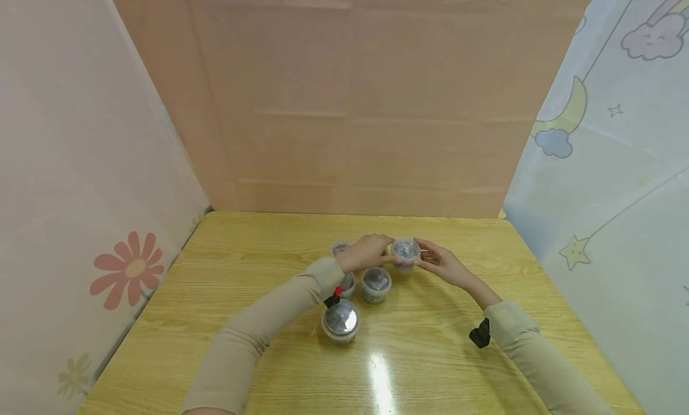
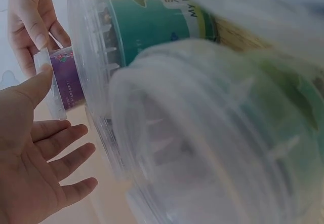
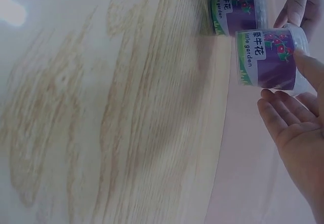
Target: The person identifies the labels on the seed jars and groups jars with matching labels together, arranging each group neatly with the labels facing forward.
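Note:
A small clear plastic tub with a lid is between my two hands, towards the back of the table. Its purple label has red flowers and the words "little garden". My left hand pinches the rim from the left, thumb on the lid edge and the other fingers spread in the left wrist view. From the right, my right hand grips the same tub, its thumb at the lid and fingers curled beneath. A second purple-labelled tub stands close by in the right wrist view.
Several lidded tubs cluster under my left arm: a green-labelled tub, a tub beside it, one behind, and a larger tub nearest me. The wooden table meets a tan backdrop at its far edge.

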{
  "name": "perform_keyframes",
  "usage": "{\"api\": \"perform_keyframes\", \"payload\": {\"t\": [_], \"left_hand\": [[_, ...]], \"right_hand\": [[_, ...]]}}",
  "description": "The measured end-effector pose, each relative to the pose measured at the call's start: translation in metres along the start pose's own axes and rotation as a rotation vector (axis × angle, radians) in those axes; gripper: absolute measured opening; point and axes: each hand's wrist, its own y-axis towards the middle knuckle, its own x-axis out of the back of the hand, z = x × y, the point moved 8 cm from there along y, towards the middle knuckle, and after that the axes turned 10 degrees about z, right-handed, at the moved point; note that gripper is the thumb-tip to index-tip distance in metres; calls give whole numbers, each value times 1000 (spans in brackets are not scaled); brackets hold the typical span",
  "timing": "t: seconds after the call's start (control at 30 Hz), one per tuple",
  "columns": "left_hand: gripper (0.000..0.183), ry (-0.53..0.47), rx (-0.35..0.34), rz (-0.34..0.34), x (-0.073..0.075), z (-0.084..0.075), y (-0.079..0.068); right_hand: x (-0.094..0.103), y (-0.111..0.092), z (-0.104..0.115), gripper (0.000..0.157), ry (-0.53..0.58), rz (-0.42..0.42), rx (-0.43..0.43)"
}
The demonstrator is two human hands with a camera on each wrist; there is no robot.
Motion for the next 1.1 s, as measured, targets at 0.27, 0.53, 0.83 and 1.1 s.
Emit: {"api": "perform_keyframes", "payload": {"t": [0.27, 0.53, 0.83, 1.1], "left_hand": [[61, 132, 30, 25, -6, 3, 8], [51, 178, 44, 49, -8, 4, 14], [56, 231, 57, 57, -10, 4, 18], [57, 230, 82, 94, -14, 7, 17]], "right_hand": [[-2, -1, 6, 59, -54, 1, -14], [-3, -1, -12, 61, -45, 1, -45], [-3, -3, -11, 61, -52, -8, -53], [-5, -1, -18, 61, -40, 6, -43]]}}
